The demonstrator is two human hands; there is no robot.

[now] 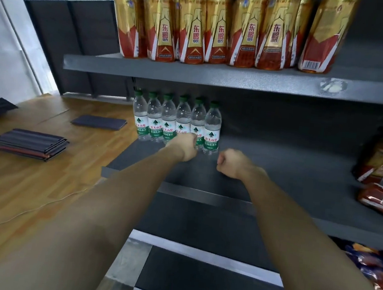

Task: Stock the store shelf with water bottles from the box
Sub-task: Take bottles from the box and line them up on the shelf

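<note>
six green-capped water bottles (176,119) stand upright in a row at the left end of the middle shelf (279,158). left hand (184,147) touches the row, fingers hidden, cannot tell. right hand (230,162) just right of the row, fingers curled, holding nothing

Just one view here, a wide-angle cam on the person's head, looking forward and down along both arms into the dark shelf (279,158). It's close up, edges bend a lot, so the right side is probably stretched.
</note>
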